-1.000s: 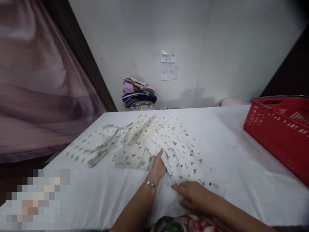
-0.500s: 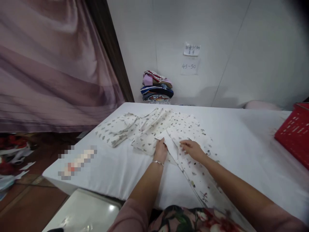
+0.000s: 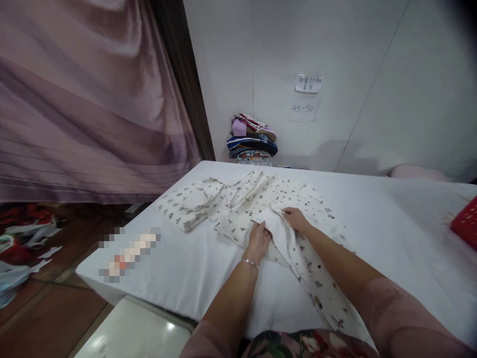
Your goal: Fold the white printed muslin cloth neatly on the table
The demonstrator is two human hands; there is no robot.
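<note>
A white cloth [image 3: 242, 199] printed with small clouds, leaves and dragonflies lies rumpled across the table, one strip of it running down toward my body. I cannot tell whether it is a garment or a sheet. My left hand [image 3: 260, 241], with a bracelet at the wrist, pinches an edge of it near the middle. Just to the right, my right hand [image 3: 296, 219] grips a raised fold, its fingertips partly behind the fabric. Between the two hands the plain white underside shows.
The cloth lies on a white-covered table [image 3: 179, 268]. Folded clothes [image 3: 253, 141] are stacked beyond its far edge, by the wall. A red basket [image 3: 465, 223] stands at the right. A pink curtain [image 3: 93, 99] hangs at the left, and a pale glossy surface [image 3: 137, 328] is at the near left.
My right hand has closed on the cloth and lifted its edge into a fold, baring more of the white underside. My left hand keeps its pinch. The view has turned slightly left.
</note>
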